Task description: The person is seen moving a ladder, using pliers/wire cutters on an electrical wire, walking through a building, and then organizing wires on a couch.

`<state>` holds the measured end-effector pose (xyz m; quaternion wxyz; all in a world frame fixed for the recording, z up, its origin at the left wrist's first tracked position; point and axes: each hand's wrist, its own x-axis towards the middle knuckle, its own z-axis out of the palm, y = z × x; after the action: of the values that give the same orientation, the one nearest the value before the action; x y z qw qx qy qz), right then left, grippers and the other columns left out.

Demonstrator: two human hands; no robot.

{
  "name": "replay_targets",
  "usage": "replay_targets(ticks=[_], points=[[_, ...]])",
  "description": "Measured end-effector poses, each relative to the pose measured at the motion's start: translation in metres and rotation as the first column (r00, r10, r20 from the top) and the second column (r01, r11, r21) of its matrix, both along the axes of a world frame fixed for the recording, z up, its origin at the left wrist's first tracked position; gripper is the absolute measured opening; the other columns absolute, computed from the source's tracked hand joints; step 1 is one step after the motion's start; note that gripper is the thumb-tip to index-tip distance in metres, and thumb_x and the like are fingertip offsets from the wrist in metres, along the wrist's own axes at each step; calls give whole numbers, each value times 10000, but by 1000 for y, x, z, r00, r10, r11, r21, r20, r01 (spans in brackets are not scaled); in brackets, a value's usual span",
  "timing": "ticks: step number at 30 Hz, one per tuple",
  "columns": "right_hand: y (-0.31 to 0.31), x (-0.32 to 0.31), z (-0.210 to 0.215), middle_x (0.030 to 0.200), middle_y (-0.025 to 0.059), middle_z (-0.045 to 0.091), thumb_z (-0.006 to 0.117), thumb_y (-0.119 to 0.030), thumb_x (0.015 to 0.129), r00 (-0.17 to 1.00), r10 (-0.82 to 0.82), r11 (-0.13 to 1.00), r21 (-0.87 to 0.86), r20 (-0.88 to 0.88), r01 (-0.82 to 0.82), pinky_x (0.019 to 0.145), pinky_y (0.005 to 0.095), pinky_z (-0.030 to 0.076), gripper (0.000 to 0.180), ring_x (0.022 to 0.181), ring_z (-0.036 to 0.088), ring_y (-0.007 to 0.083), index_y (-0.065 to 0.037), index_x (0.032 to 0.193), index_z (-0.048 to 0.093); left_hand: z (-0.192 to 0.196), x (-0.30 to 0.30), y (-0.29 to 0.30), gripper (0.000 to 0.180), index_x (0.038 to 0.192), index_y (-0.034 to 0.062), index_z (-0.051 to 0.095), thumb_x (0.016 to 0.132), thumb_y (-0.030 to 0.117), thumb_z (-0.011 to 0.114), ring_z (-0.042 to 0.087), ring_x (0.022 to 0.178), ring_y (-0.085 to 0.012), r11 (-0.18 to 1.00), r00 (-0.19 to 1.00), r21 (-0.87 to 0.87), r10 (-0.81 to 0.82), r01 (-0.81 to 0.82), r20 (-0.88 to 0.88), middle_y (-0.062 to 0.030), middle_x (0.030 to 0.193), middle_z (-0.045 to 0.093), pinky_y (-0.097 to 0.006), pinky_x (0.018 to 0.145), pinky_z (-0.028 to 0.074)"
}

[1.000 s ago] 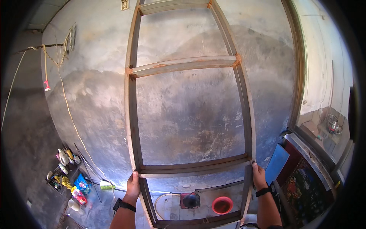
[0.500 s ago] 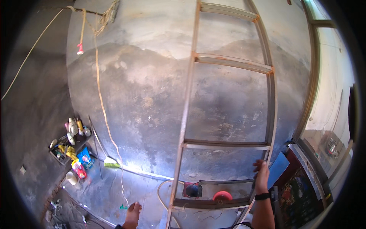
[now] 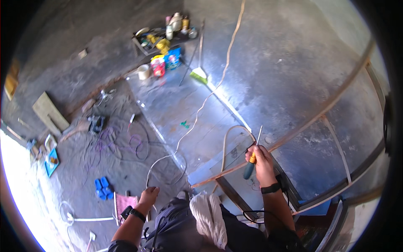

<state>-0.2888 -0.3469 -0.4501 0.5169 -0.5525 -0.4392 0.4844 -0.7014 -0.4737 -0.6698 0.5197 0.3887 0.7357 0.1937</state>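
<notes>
My right hand point(image 3: 263, 163) is closed around a screwdriver point(image 3: 249, 167). Its yellow and dark green handle sits in my fist, with the thin metal shaft pointing up past my fingers. Just beside that hand runs the long rail of a rusty metal ladder point(image 3: 302, 131), slanting across the right side. My left hand point(image 3: 149, 196) has its fingers curled, low in front of me. A pale cord point(image 3: 200, 107) comes down from the top and passes at that hand; whether my fingers grip it cannot be made out. White ribbed cloth point(image 3: 208, 218) hangs at my waist.
A green broom point(image 3: 198, 75) leans by the wall. Bottles and bags crowd a small shelf point(image 3: 147, 44), with a white bucket point(image 3: 144, 72) nearby. Tangled purple cable point(image 3: 100, 143), blue slippers point(image 3: 103, 188) and a pink seat point(image 3: 124, 202) are on the floor to the left.
My view has swung down and left, so the ladder now slants across the right. My right hand has come nearer, and the screwdriver now shows in it. My left hand stays low, fingers curled.
</notes>
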Motion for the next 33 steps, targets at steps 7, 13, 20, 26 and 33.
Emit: replay_targets(ticks=[7, 13, 20, 26, 33], points=[[6, -78, -29, 814, 67, 644, 522, -162, 982, 900, 342, 934, 11, 272, -358, 727, 271, 483, 221, 764, 596, 124, 24, 900, 609, -12, -34, -74, 466, 1048, -41, 657, 897, 393, 576, 641, 772, -162, 964, 968, -105, 248, -243, 41, -94, 822, 676, -303, 719, 499], [10, -107, -26, 831, 84, 660, 586, -142, 943, 822, 442, 877, 19, 360, -480, 700, 285, 497, 187, 761, 628, 145, 31, 898, 641, 9, -37, -82, 433, 1046, -44, 655, 903, 359, 587, 619, 754, -152, 901, 888, -89, 433, -424, 152, -71, 821, 658, -287, 692, 489], [14, -107, -21, 823, 102, 649, 637, -107, 905, 769, 383, 875, 66, 512, -479, 668, 276, 494, 140, 728, 627, 149, 32, 898, 642, 22, -36, -66, 421, 1063, -42, 642, 913, 347, 580, 614, 772, -143, 935, 927, -120, 348, -333, 140, -74, 876, 656, -284, 685, 481], [31, -113, -28, 778, 72, 645, 628, -123, 921, 840, 460, 885, -68, 288, -461, 649, 251, 520, 161, 706, 632, 107, 28, 870, 608, 15, -46, -38, 404, 1136, -27, 612, 935, 321, 569, 647, 893, -171, 942, 908, -80, 336, -326, 253, -93, 985, 672, -294, 740, 504], [87, -131, -30, 789, 56, 651, 601, -159, 946, 864, 489, 872, -99, 116, -480, 642, 231, 532, 176, 715, 644, 100, 16, 929, 597, 40, -54, 39, 453, 1211, -28, 570, 924, 321, 604, 643, 935, -179, 928, 848, -79, 365, -364, 384, -99, 1041, 670, -303, 788, 492]])
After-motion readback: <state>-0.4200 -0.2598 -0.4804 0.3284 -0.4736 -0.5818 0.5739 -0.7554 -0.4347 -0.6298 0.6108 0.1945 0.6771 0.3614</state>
